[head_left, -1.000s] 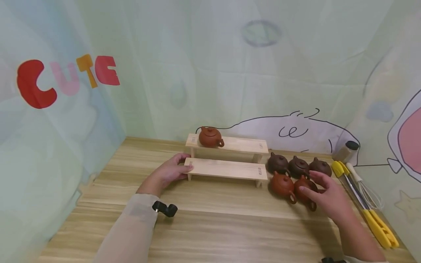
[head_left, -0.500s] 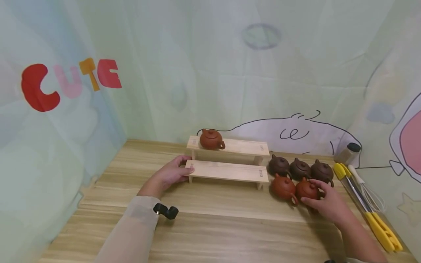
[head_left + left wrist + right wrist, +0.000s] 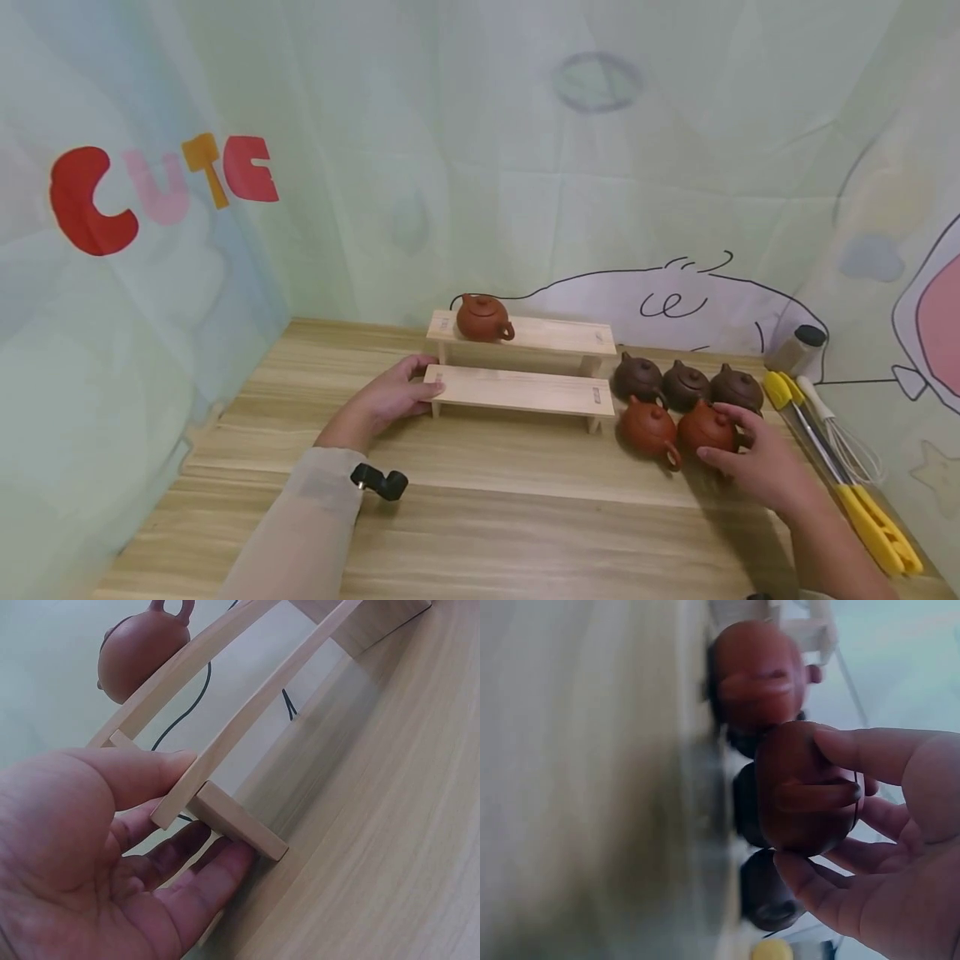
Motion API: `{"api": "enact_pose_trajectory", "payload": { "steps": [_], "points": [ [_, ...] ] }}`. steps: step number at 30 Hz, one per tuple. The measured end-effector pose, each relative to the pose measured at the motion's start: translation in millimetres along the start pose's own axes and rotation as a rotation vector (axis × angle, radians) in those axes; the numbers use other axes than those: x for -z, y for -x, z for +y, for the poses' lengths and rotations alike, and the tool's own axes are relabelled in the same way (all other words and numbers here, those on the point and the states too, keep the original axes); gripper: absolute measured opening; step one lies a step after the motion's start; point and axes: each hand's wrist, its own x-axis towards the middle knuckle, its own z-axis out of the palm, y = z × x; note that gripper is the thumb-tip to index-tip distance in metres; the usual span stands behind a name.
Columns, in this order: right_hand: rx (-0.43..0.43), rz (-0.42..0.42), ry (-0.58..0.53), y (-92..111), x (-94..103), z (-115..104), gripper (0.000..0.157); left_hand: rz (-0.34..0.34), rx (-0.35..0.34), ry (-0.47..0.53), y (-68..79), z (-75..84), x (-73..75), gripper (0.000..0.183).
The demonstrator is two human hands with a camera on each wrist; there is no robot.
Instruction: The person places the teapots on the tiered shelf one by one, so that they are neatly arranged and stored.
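My left hand (image 3: pixel 390 393) grips the left end of the lower step of a pale wooden stand (image 3: pixel 517 390). In the left wrist view, the thumb lies on the board and the fingers (image 3: pixel 199 889) reach under it beside the leg. My right hand (image 3: pixel 765 458) holds a reddish-brown clay teapot (image 3: pixel 707 425) between thumb and fingers; in the right wrist view its handle (image 3: pixel 810 796) points towards the camera. Another reddish-brown teapot (image 3: pixel 648 429) is just left of it. One more red teapot (image 3: pixel 480 320) sits at the left of the upper step (image 3: pixel 562 335).
Dark brown teapots (image 3: pixel 686 385) stand in a row behind the red pair. At the right edge lie yellow-handled tongs (image 3: pixel 862 508) and a whisk (image 3: pixel 847 442), with a black-lidded jar (image 3: pixel 798 350) behind. A printed curtain (image 3: pixel 375 167) closes the back of the wooden table (image 3: pixel 510 533).
My right hand has closed around the red teapot and shifted it slightly; its handle, seen clearly before, is now hidden in the head view. The left hand keeps its place on the stand.
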Motion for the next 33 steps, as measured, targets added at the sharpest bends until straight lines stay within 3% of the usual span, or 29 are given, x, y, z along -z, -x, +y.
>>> {"api": "enact_pose_trajectory", "payload": {
  "steps": [7,13,22,27,33],
  "points": [
    [0.047,0.099,-0.033,14.9,3.9,-36.6,0.094,-0.016,-0.024,0.004,-1.2,-1.7,-0.6,0.062],
    [0.120,0.075,-0.065,12.0,-6.4,-82.4,0.089,-0.009,-0.025,0.019,-3.6,-4.4,-0.4,0.059],
    [0.223,0.002,-0.145,-16.6,-22.8,-140.1,0.082,-0.002,-0.023,0.022,-3.4,-3.3,0.4,0.060],
    [0.202,-0.063,-0.235,-40.4,-31.1,-169.7,0.081,-0.001,-0.025,0.017,-2.0,-1.1,0.8,0.061],
    [0.238,-0.082,-0.187,-67.9,-37.9,-197.2,0.078,-0.007,-0.019,0.011,-0.4,-0.4,0.7,0.062]
  ]
}}
